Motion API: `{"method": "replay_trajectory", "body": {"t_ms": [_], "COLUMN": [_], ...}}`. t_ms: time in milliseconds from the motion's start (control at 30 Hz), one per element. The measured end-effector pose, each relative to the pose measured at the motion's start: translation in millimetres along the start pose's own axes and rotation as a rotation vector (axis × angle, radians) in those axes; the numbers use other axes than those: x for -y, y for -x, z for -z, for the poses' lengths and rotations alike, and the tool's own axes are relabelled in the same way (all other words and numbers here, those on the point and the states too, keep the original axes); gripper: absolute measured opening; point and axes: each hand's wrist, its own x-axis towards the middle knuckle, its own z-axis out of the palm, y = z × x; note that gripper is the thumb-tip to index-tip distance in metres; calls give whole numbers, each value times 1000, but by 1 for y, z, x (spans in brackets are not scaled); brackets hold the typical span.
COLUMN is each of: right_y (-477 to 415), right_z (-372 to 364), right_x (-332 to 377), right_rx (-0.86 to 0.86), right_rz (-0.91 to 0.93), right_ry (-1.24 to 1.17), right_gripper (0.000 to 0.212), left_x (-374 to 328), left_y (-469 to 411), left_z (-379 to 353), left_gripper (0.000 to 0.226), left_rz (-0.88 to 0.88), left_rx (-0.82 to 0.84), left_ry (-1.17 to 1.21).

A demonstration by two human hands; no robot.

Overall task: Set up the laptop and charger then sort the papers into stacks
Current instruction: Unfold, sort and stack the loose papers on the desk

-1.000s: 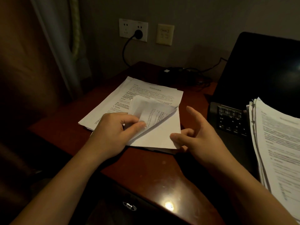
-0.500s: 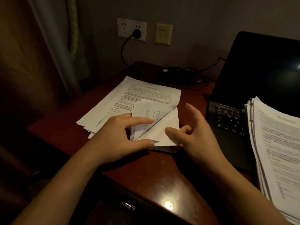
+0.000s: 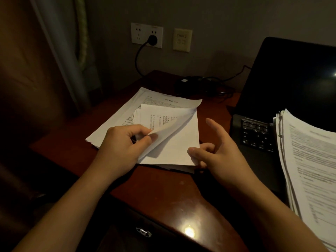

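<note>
fingers [image 3: 140, 129] of the left hand [image 3: 120, 148] pinch the lifted near-left corner of the top sheets [image 3: 163, 117]. the right hand [image 3: 218, 157] pinches the near-right corner of the small stack [image 3: 174, 150], forefinger straight. the stack's long axis runs away from the person, on the table [image 3: 154, 186], left of the laptop [image 3: 254, 139].

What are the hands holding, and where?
The left hand pinches the lifted sheets by their corner; the right hand touches the stack at its near corner, grip unclear.

Reddish wooden desk [image 3: 154, 188] catching a glint, metal drawer pull [image 3: 143, 232] showing below its edge, white wall socket [image 3: 140, 33] sitting beside beige plate [image 3: 182, 40], curtain [image 3: 60, 51] hanging left.
</note>
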Motion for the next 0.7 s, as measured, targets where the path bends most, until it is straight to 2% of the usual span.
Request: {"method": "replay_trajectory", "body": {"t_ms": [267, 367, 467, 567, 600, 700], "right_y": [-1, -1, -1, -1, -1, -1], "right_z": [-1, 3, 4, 0, -1, -5], "right_x": [0, 1, 2, 0, -1, -2], "right_rx": [-20, -39, -58, -66, -70, -88], "right_rz": [-7, -11, -19, -17, -13, 5], "right_ry": [-1, 5, -16, -19, -15, 32], "right_gripper": [91, 91, 92, 91, 90, 88], "left_x": [6, 7, 3, -1, -1, 2], "left_y": [-2, -1, -1, 0, 0, -1], "left_z": [1, 4, 5, 4, 5, 6], "left_gripper": [21, 62, 51, 20, 20, 38], "left_rz": [1, -21, -62, -42, -35, -36], "left_rx": [-87, -2, 117, 299, 330, 329], "left_ry": [13, 89, -20, -94, -111, -114]}}
